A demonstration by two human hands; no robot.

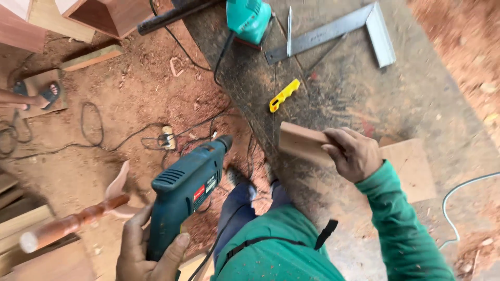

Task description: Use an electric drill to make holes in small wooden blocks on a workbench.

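My left hand (pixel 148 247) grips the handle of a blue-green electric drill (pixel 185 187), held low over the dirt floor with its chuck pointing up and right. My right hand (pixel 354 153) holds a flat reddish wooden block (pixel 302 143) against the dusty workbench top (pixel 364 93). My green sleeve runs down from that hand to the lower right.
On the bench lie a yellow-handled tool (pixel 284 95), a metal square (pixel 338 31) and a teal power tool (pixel 249 20). A turned wooden leg (pixel 73 222) sits at lower left. Cables (pixel 156 138) trail over the sawdust floor. Another person's sandalled foot (pixel 44 96) is at far left.
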